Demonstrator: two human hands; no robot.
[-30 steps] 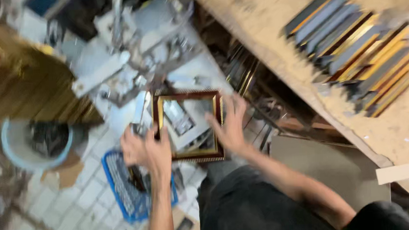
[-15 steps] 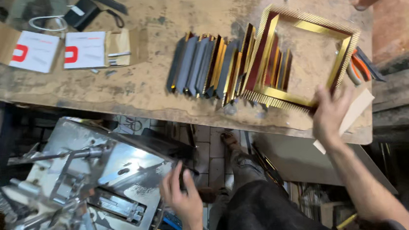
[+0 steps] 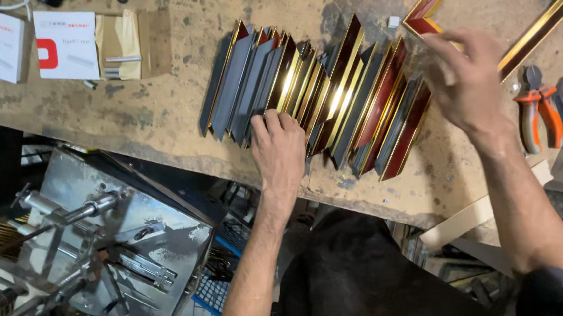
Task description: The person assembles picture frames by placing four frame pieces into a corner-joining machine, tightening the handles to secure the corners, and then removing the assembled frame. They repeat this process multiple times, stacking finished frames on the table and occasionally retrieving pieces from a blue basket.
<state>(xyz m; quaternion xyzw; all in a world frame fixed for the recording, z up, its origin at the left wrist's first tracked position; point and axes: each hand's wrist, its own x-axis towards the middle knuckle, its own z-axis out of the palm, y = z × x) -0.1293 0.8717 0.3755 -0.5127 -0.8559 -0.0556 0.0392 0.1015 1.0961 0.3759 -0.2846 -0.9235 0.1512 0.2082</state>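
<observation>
Gold-edged frame mouldings (image 3: 320, 102) lie fanned in a row on the worn workbench (image 3: 158, 100). Your left hand (image 3: 280, 153) rests on their near ends, fingers curled together; your right hand (image 3: 471, 79) hovers loosely spread beside the assembled frame (image 3: 536, 25). A careless nudge could likely topple the leaning row or scuff its finish.

Moulding strips (image 3: 317, 99) on the bench (image 3: 159, 114): dark red-brown faces with shiny gold edges, grey backs on the ones at the left end; the assembled frame (image 3: 535, 2) matches, red-brown outside and gold inside. Bench is tan-brown, blotched with dark stains (blackest near the front edge). Pliers (image 3: 537, 110) have orange handles, the two small boxes (image 3: 25, 37) are white with red marks, the cardboard (image 3: 118, 44) beside them is plain tan, and the machine (image 3: 109, 249) below is bare grey metal.
</observation>
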